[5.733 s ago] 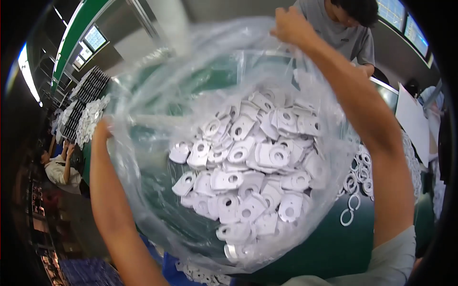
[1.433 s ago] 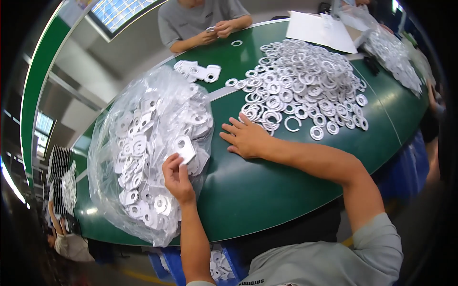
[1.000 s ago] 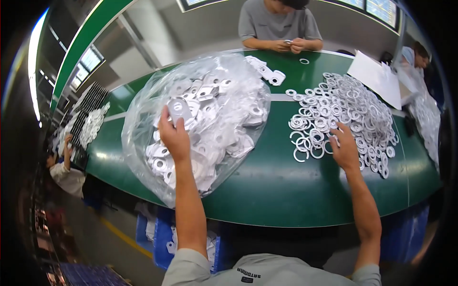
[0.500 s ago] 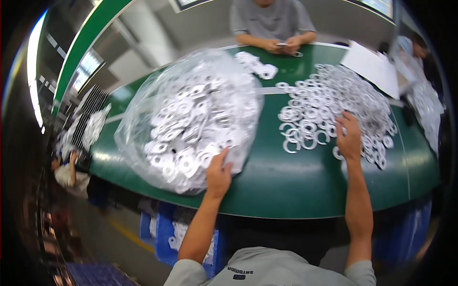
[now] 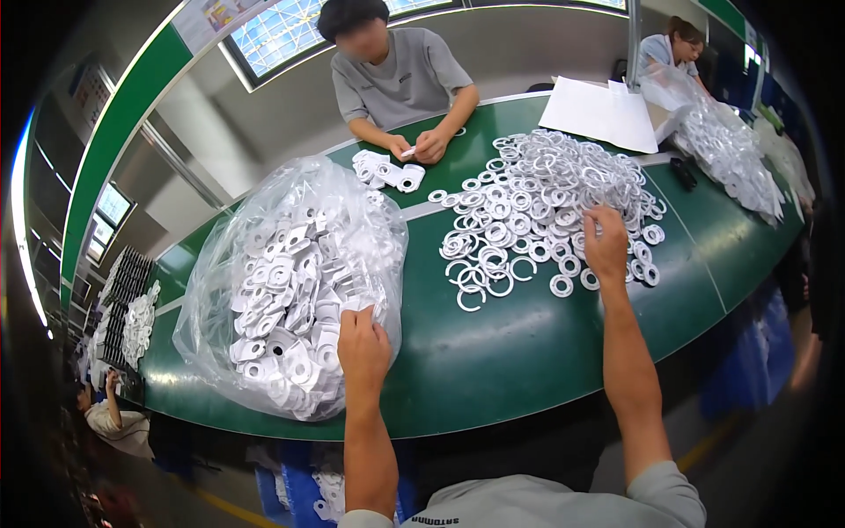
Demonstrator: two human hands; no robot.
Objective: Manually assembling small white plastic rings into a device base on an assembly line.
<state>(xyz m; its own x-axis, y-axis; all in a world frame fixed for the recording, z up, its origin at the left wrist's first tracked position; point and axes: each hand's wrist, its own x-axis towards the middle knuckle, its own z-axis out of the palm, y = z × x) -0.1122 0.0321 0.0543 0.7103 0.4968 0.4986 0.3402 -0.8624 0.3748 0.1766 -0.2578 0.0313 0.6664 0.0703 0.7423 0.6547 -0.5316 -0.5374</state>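
Observation:
A large clear plastic bag [image 5: 201, 321] lies open on the left of the green table [image 5: 502, 374], full of white flat plates with round holes [image 5: 280, 271]. My left hand [image 5: 364, 352] is at the bag's right side, its fingers bent closed among the plates. What those fingers hold is hidden. To the right spreads a heap of white rings [image 5: 550, 198], some of them broken or open. My right hand [image 5: 607, 251] is at the near side of the heap, thumb and fingers drawn together at the rings. Whether a ring is between them I cannot make out.
Across the table a person in a grey shirt [image 5: 400, 79] handles a small part beside a few white plates [image 5: 387, 172]. A white sheet [image 5: 598, 114] and a filled plastic bag [image 5: 726, 145] are at the far right. Blue bins [image 5: 299, 488] stand below the table edge.
The view has shifted, so the table's contents appear further left and the co-worker shows more fully. My left hand remains at the bag and my right hand at the rings.

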